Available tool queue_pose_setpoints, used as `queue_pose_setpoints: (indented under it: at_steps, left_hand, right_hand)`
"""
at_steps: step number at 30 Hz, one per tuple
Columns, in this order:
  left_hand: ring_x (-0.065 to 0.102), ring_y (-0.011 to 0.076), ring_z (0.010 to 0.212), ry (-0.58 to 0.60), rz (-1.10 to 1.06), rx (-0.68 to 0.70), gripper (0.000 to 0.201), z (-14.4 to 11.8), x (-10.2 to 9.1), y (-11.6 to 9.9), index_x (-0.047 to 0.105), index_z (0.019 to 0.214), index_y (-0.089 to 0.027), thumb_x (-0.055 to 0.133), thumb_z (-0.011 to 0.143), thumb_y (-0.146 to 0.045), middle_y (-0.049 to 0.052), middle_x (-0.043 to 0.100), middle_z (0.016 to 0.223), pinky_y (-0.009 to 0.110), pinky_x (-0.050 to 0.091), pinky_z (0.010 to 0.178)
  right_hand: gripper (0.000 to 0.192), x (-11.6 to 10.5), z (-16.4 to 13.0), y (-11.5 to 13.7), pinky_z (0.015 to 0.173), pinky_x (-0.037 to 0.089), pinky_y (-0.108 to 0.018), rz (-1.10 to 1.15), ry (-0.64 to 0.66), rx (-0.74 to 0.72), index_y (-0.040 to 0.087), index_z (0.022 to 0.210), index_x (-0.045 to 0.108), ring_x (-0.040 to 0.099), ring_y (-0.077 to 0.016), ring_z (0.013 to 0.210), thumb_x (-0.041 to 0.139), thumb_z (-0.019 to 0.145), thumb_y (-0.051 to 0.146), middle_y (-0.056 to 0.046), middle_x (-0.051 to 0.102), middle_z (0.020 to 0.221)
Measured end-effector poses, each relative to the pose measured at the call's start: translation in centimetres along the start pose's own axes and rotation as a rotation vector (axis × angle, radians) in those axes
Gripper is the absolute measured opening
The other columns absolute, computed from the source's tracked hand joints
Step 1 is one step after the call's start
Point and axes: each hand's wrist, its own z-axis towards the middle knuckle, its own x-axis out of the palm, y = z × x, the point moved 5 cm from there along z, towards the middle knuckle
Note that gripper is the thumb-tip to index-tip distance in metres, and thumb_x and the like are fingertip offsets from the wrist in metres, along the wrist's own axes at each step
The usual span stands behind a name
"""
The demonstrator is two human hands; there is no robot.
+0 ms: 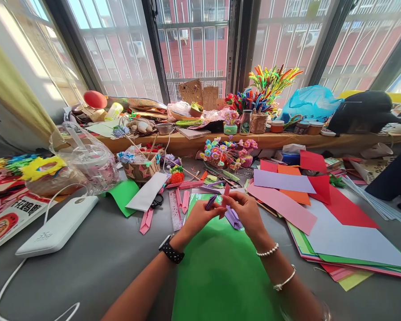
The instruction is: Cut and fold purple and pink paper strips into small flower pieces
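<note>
Over the top of a green mat [220, 276], my two hands meet at a small reddish-pink folded paper strip [226, 196]. My right hand [249, 214] pinches this strip between thumb and fingers. Closed as well, my left hand [198, 218] has a dark purple folded paper piece [211, 203] in its fingers, and its fingertips touch the lower part of the strip. Just beneath the hands lies a light purple folded paper piece [233, 217]. Pink folded strips [186, 200] lie left of my left hand, near a clear ruler [174, 211].
A pile of coloured paper sheets [350, 245] spreads on the right. On the left are a white power bank [58, 227] with a cable, scissors [157, 200] and a plastic cup [93, 169]. Beaded flowers [220, 154] and a flower basket [142, 169] stand beyond, before a crowded windowsill [190, 139].
</note>
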Motion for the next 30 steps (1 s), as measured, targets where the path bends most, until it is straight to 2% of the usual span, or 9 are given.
queue_pose_setpoints:
  at_steps: [4, 5, 8, 13, 16, 20, 23, 28, 30]
  left_hand:
    - [0.052, 0.016, 0.058, -0.306, 0.654, -0.013, 0.031, 1.1, -5.7, 0.9, 0.067, 0.081, -0.017, 0.049, 0.075, -0.042, 0.004, 0.062, 0.064, 0.024, 0.033, 0.052]
    - [0.055, 0.0183, 0.064, -0.321, 0.857, -0.075, 0.031, 1.6, -7.0, 1.3, 0.066, 0.083, -0.017, 0.045, 0.078, -0.04, 0.007, 0.064, 0.069, 0.025, 0.034, 0.054]
    - [0.058, 0.0247, 0.076, -0.264, 0.975, -0.125, 0.021, 3.7, -9.5, 2.5, 0.065, 0.084, -0.017, 0.049, 0.077, -0.03, 0.01, 0.065, 0.078, 0.028, 0.038, 0.057]
    - [0.055, 0.019, 0.09, -0.13, 1.082, -0.16, 0.026, 6.3, -9.4, 4.0, 0.053, 0.104, -0.017, 0.049, 0.081, -0.028, 0.007, 0.055, 0.106, 0.037, 0.046, 0.075]
    - [0.056, 0.0214, 0.09, -0.125, 1.135, -0.169, 0.025, 6.4, -9.2, 4.1, 0.053, 0.102, -0.013, 0.048, 0.082, -0.027, 0.011, 0.057, 0.102, 0.038, 0.046, 0.074]
    - [0.058, 0.0281, 0.086, -0.157, 1.189, -0.158, 0.022, 5.2, -9.6, 3.5, 0.056, 0.091, -0.011, 0.047, 0.08, -0.028, 0.016, 0.063, 0.088, 0.033, 0.043, 0.066]
    - [0.06, 0.0265, 0.083, -0.19, 1.216, -0.152, 0.024, 4.0, -9.9, 2.8, 0.055, 0.09, -0.013, 0.042, 0.081, -0.032, 0.014, 0.065, 0.086, 0.029, 0.041, 0.061]
    - [0.061, 0.0252, 0.078, -0.258, 1.247, -0.129, 0.024, 1.8, -9.7, 1.6, 0.054, 0.091, -0.015, 0.04, 0.081, -0.032, 0.012, 0.066, 0.083, 0.027, 0.039, 0.057]
    - [0.061, 0.0247, 0.076, -0.284, 1.254, -0.117, 0.022, 0.9, -9.3, 1.0, 0.055, 0.091, -0.016, 0.042, 0.08, -0.029, 0.011, 0.066, 0.08, 0.027, 0.038, 0.056]
  right_hand:
    - [0.025, -1.0, 0.3, -0.8, 0.056, 0.041, -0.025, 0.018, -0.13, 0.016, 0.015, 0.072, 0.064, 0.052, -0.0143, 0.059, 0.061, 0.068, 0.039, -0.003, 0.062, 0.065]
    - [0.025, -1.0, 0.4, -0.8, 0.056, 0.041, -0.026, 0.016, -0.138, 0.016, 0.015, 0.072, 0.064, 0.052, -0.0143, 0.059, 0.06, 0.068, 0.039, -0.003, 0.062, 0.065]
    - [0.024, -0.8, 0.3, -0.6, 0.058, 0.041, -0.026, -0.017, -0.128, -0.008, 0.014, 0.071, 0.063, 0.052, -0.0145, 0.06, 0.059, 0.07, 0.038, -0.003, 0.062, 0.066]
    - [0.025, -0.3, 0.2, -0.3, 0.057, 0.04, -0.025, -0.055, -0.102, -0.033, 0.014, 0.07, 0.062, 0.051, -0.0145, 0.06, 0.057, 0.072, 0.038, -0.003, 0.061, 0.066]
    - [0.025, -0.4, 0.2, -0.5, 0.057, 0.04, -0.025, -0.059, -0.11, -0.035, 0.014, 0.071, 0.062, 0.052, -0.0148, 0.061, 0.057, 0.072, 0.039, -0.003, 0.06, 0.066]
    - [0.026, -0.2, 0.2, -0.9, 0.058, 0.041, -0.026, -0.043, -0.091, -0.022, 0.014, 0.072, 0.062, 0.053, -0.0155, 0.062, 0.057, 0.071, 0.04, -0.004, 0.061, 0.067]
    - [0.027, 0.0, 0.3, -1.3, 0.059, 0.042, -0.026, 0.003, -0.079, 0.009, 0.014, 0.075, 0.062, 0.055, -0.0163, 0.063, 0.058, 0.07, 0.04, -0.004, 0.062, 0.068]
    - [0.043, -0.2, 0.3, -1.6, 0.055, 0.043, -0.025, 0.109, -0.126, 0.029, 0.017, 0.105, 0.048, 0.056, -0.0149, 0.059, 0.061, 0.069, 0.035, 0.001, 0.06, 0.062]
    - [0.034, 0.0, 0.3, -1.5, 0.053, 0.042, -0.024, 0.099, -0.09, 0.009, 0.018, 0.1, 0.052, 0.054, -0.0135, 0.057, 0.06, 0.07, 0.032, 0.002, 0.059, 0.06]
